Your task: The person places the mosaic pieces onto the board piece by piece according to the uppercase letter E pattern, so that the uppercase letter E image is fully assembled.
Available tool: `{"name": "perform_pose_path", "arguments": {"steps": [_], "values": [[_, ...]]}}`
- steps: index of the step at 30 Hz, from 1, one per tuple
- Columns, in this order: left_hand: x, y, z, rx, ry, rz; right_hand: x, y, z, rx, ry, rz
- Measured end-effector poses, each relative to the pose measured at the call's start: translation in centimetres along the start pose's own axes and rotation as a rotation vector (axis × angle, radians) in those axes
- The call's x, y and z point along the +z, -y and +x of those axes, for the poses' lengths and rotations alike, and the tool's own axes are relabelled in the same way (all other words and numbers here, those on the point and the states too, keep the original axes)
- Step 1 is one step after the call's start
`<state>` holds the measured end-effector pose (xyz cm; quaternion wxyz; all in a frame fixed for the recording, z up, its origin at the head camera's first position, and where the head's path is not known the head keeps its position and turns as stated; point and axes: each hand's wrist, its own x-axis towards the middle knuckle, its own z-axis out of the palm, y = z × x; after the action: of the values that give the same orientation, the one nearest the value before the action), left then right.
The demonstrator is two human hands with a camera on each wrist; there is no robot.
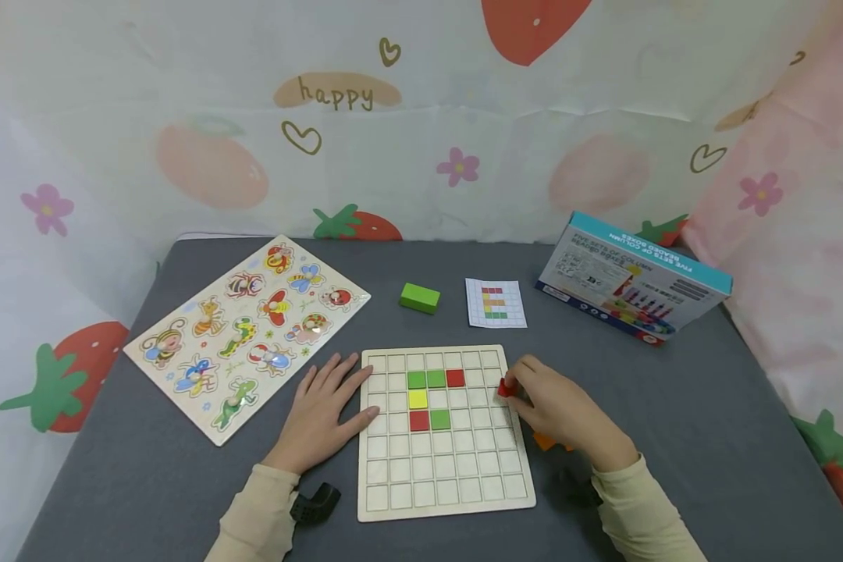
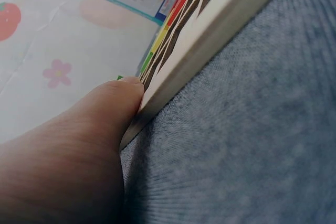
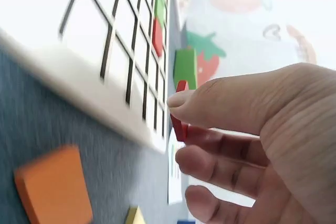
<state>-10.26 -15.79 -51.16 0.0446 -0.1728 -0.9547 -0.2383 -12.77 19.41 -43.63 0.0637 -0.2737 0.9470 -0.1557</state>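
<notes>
A wooden grid board [image 1: 464, 493] lies on the table, with green, red and yellow square tiles set in several cells of its upper left part. My left hand [image 1: 323, 417] rests at the board's left edge, fingers spread, the thumb [image 2: 123, 95] touching the rim. Between thumb and fingers my right hand [image 1: 558, 406] pinches a red square tile [image 3: 179, 114], held near the board's right edge. Orange tiles [image 1: 544, 441] lie on the table under the right hand, one orange tile [image 3: 55, 184] showing close up in the right wrist view.
A pattern card [image 1: 496, 304] with coloured squares lies beyond the board, beside a green block [image 1: 419, 298]. At the back right is a blue and white box [image 1: 632, 277]. An insect picture puzzle board [image 1: 246, 336] lies at the left.
</notes>
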Motion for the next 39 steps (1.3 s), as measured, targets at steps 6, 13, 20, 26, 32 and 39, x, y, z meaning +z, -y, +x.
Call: {"name": "perform_pose_path", "arguments": {"steps": [6, 13, 20, 26, 32, 39], "values": [[0.1, 0.0, -0.1, 0.003, -0.005, -0.007, 0.5, 1.8, 0.2, -0.148, 0.010, 0.042], [0.2, 0.1, 0.0, -0.001, -0.006, 0.001, 1.8, 2.7, 0.5, -0.247, 0.021, 0.073], [0.1, -0.1, 0.0, -0.009, 0.003, -0.002, 2.5, 3.0, 0.8, -0.266, 0.023, 0.053], [0.0, 0.0, 0.0, -0.008, 0.003, -0.004, 2.6, 3.3, 1.2, -0.294, 0.012, 0.018], [0.1, 0.0, 0.0, -0.002, 0.004, -0.004, 2.9, 3.3, 1.5, -0.313, 0.003, 0.019], [0.1, 0.1, 0.0, -0.004, 0.003, 0.001, 3.0, 3.2, 1.6, -0.326, -0.013, 0.030]]}}
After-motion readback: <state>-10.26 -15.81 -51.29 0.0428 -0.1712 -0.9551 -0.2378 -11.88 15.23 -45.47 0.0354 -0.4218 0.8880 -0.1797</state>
